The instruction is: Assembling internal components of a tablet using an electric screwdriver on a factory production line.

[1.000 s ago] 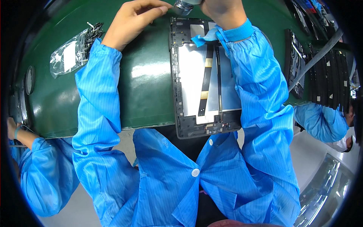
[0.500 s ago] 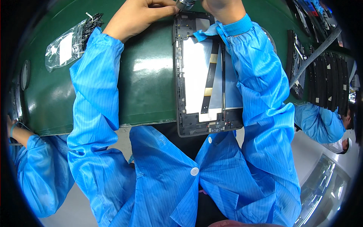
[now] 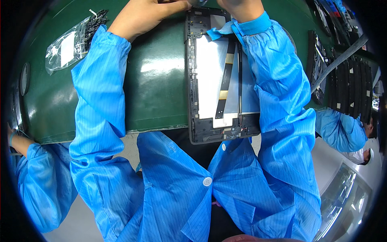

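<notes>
An opened tablet housing [image 3: 207, 80] with a black frame and a silvery inside lies on the green bench, its near end jutting past the edge. A dark flat ribbon cable [image 3: 227, 76] with gold bands runs along it. My left hand [image 3: 143, 17] is at the housing's far left corner, thumb and fingers drawn together; what they pinch, if anything, is cut off by the upper edge. A rounded metal piece [image 3: 197, 2] shows between my hands, mostly outside the picture. My right hand [image 3: 244, 9] is over the housing's far end, wearing a blue wrist strap [image 3: 254, 25]; its fingers are out of sight.
A clear plastic bag [image 3: 66, 50] and a bundle of small black parts [image 3: 96, 26] lie at the far left of the green bench [image 3: 159, 92]. Several dark curved panels [image 3: 352, 82] stand in a row at right. Blue-sleeved co-workers sit on both sides.
The view has shifted slightly, with my hands and the metal piece sitting a little higher in the picture. The housing appears almost unmoved; my hands keep their places at its far end.
</notes>
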Motion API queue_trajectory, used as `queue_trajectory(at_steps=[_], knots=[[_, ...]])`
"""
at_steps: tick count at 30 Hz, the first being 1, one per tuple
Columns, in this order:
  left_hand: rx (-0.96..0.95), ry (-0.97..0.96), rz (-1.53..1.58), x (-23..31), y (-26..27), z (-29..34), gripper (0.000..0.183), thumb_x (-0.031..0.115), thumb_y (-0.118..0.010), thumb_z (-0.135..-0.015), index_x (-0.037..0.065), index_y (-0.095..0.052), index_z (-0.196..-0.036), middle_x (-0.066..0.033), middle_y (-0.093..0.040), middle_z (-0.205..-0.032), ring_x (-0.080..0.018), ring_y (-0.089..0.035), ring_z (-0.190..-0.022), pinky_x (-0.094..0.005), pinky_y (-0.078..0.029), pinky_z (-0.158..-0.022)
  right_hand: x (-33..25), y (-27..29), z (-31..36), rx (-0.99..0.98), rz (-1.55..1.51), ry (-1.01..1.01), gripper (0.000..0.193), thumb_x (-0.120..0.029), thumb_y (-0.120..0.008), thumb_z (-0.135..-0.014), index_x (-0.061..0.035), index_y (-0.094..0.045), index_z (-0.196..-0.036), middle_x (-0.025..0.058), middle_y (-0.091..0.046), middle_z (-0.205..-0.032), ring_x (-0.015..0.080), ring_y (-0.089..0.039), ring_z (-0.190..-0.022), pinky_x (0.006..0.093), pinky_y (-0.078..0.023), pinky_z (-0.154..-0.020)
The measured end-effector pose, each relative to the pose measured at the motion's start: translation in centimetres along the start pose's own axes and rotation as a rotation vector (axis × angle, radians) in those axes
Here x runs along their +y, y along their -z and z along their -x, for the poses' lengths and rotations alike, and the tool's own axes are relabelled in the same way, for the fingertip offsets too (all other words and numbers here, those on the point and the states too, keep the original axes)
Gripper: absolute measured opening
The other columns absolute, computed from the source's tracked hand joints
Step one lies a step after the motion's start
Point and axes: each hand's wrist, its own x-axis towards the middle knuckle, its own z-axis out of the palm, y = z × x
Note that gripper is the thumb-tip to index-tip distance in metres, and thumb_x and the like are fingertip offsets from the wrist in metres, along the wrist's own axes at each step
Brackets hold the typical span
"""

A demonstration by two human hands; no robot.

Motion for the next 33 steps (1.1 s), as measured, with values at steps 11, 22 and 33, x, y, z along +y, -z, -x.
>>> queue_trajectory(at_steps=[11,22,33], knots=[[-0.043,0.068,0.025,0.1,0.0,-0.4,0.014,0.008,-0.068,-0.091,-0.005,-0.073,-0.092,-0.0033,-0.069,-0.077,-0.0084,-0.058,-0.067,-0.0243,-0.046,-0.061,-0.1,-0.5,0.3,0.08,0.143,0.004,0.027,-0.012,-0.063,-0.093,0.0026,-0.064,-0.07,0.0041,-0.056,-0.05,0.0115,-0.052,-0.039,0.026,-0.04,-0.039],[0.539,0.113,-0.339,7.0,-3.7,8.6,0.036,0.03,-0.073,-0.091,0.0,-0.059,-0.076,-0.0187,-0.063,-0.07,-0.032,-0.063,-0.061,-0.0399,-0.048,-0.054,0.3,-0.1,0.2,0.075,0.146,-0.111,0.011,-0.011,-0.068,-0.093,-0.0002,-0.067,-0.093,0.0032,-0.061,-0.061,0.0096,-0.053,-0.043,0.0253,-0.038,-0.039],[0.246,0.536,-0.536,9.6,-11.8,15.0,0.074,0.052,-0.085,-0.073,-0.01,-0.057,-0.102,-0.0255,-0.062,-0.094,-0.0424,-0.067,-0.078,-0.0477,-0.054,-0.069,-7.0,2.5,1.6,0.227,0.167,0.038,0.017,-0.015,-0.072,-0.091,-0.0007,-0.07,-0.101,0.0025,-0.061,-0.062,0.0094,-0.056,-0.048,0.026,-0.044,-0.045]])
